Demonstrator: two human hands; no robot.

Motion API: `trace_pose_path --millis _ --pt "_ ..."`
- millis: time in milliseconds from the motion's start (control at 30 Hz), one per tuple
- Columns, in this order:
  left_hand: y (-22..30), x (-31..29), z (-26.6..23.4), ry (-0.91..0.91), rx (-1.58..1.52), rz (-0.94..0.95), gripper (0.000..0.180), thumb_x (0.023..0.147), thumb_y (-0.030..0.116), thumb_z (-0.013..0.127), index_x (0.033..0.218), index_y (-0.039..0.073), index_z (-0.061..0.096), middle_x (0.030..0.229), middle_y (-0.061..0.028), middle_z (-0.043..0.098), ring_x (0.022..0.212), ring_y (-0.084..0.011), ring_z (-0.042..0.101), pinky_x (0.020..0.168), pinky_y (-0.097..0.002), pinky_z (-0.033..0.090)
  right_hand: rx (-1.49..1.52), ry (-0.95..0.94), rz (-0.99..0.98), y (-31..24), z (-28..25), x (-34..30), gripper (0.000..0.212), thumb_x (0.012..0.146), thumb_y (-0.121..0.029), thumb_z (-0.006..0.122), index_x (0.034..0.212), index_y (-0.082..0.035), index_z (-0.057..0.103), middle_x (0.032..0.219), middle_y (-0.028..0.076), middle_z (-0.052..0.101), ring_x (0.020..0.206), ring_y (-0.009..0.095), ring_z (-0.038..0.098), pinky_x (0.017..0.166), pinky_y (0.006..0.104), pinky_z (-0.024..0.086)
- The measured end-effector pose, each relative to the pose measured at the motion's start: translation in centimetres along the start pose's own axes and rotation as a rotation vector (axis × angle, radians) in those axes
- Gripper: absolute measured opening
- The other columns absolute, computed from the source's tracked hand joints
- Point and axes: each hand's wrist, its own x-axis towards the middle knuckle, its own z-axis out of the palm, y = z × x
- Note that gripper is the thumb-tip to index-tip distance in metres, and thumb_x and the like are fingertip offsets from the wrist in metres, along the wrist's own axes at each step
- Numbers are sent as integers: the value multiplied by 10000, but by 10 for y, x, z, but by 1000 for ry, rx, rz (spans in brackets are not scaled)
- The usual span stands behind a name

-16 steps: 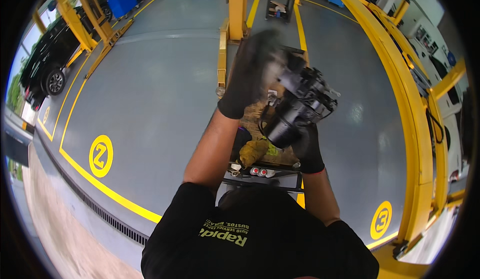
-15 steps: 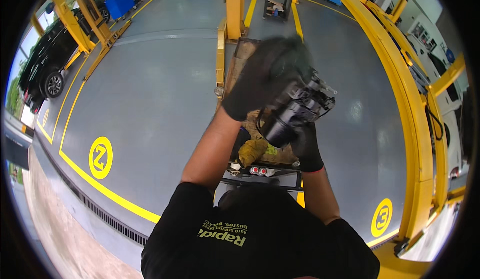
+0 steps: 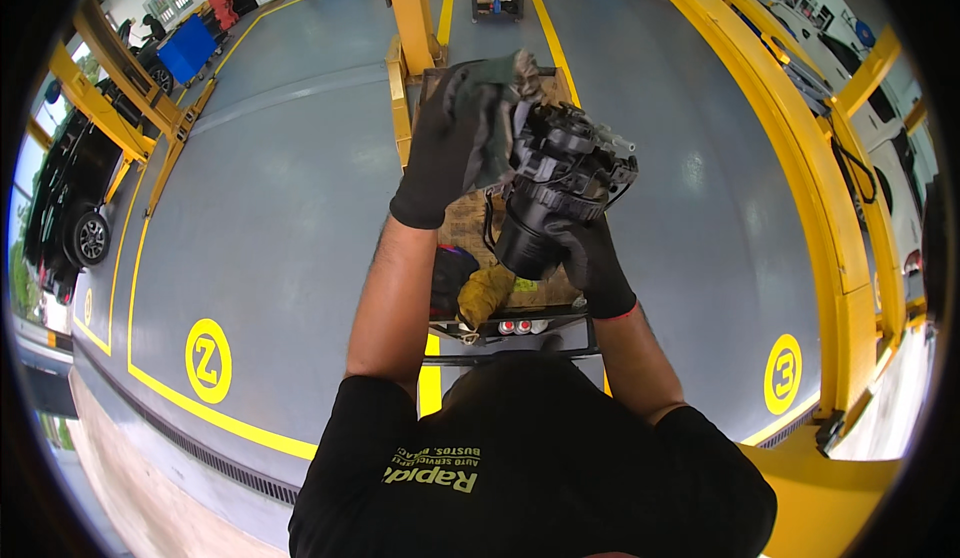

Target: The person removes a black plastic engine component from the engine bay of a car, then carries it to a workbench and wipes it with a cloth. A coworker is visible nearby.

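Note:
Over a trolley, my gloved right hand (image 3: 592, 263) grips a black fuel filter housing (image 3: 550, 198) from below, fingers round its cylindrical lower body. The housing is tilted, with its fittings and a pale metal nozzle pointing up and to the right. My left hand (image 3: 440, 153), also in a black glove, is closed on a crumpled grey-green rag (image 3: 495, 123). That rag lies against or just beside the upper left of the housing; whether they touch I cannot tell. Some of the left fingers are hidden behind the cloth.
Below my hands, the trolley's brown, stained top (image 3: 465, 223) carries a yellow cloth bundle (image 3: 486, 293) and a dark item (image 3: 453, 273). A yellow lift post (image 3: 412, 18) rises beyond it. Another yellow lift (image 3: 790, 148) stands right; a black car (image 3: 70, 208) and blue cabinet (image 3: 188, 50) are left.
The left hand and rag, blurred before over the top of the housing, are now at its left side. My view has swung somewhat to the right.

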Motion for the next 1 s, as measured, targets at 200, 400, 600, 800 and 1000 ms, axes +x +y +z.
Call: trace_pose_path --millis 200,400,600,800,1000 --pt "-29 4 -7 178 -419 158 387 1091 223 503 1377 -29 570 1281 -111 651 1177 -221 637 1052 -358 490 21 55 -92 -2 21 3 626 801 137 708 1380 -56 565 1228 77 704 1088 190 688 941 334 568" --pt "-10 -42 29 123 1022 692 549 923 342 682 1340 7 557 1441 -226 436 1361 -433 421 1114 -529 387 -125 71 -153 -3 14 14 699 771 64 838 1385 -69 530 1270 81 673 1142 193 677 955 350 584" --pt "-18 -28 34 302 893 634 483 883 265 730 1250 -3 566 1314 -230 486 1236 -416 514 1023 -501 459 -228 119 -209 -7 30 12 650 766 16 857 1338 -65 560 1240 67 684 1092 182 690 935 351 587" --pt "-1 -23 30 123 1038 681 425 909 269 715 1209 -3 585 1193 -197 569 1132 -381 578 949 -472 492 -288 180 -299 -13 23 14 610 751 8 868 1299 -48 605 1215 71 703 1069 164 696 920 342 590" --pt "-2 -29 33 340 699 106 413 976 282 636 1306 41 580 1280 -173 557 1190 -339 553 1013 -465 466 -313 148 -301 -19 29 14 595 748 -11 880 1284 -41 623 1193 76 721 1061 169 703 931 355 586"
